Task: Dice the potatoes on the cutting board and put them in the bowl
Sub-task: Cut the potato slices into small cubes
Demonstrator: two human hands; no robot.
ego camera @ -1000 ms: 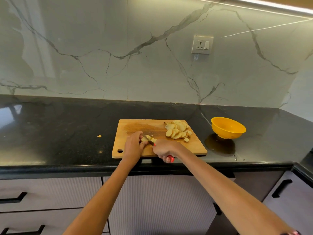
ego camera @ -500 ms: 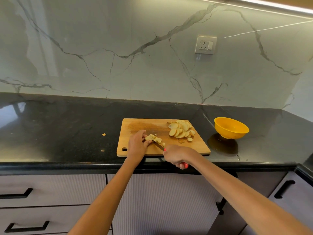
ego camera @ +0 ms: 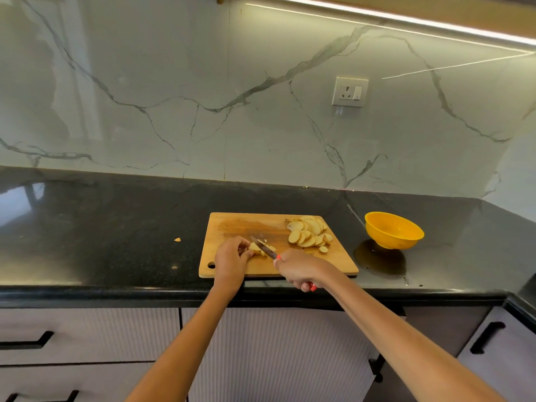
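Dicing is the step in hand, seen from the head view: the left hand (ego camera: 232, 258) pinches a small stack of potato pieces (ego camera: 259, 248) low-centre on the cutting board (ego camera: 232, 224); the right hand (ego camera: 298, 269) grips the knife (ego camera: 264, 248), blade across them; uncut slices (ego camera: 308, 235) lie right of centre; the bowl (ego camera: 394, 230) sits further right, apparently empty; next comes another downward cut, fingertips kept clear.

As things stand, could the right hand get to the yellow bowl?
Probably yes. The bowl sits on the counter to the right of the board, on the right hand's own side, with nothing between them. But that hand grips the knife, so it is not free to take the bowl.
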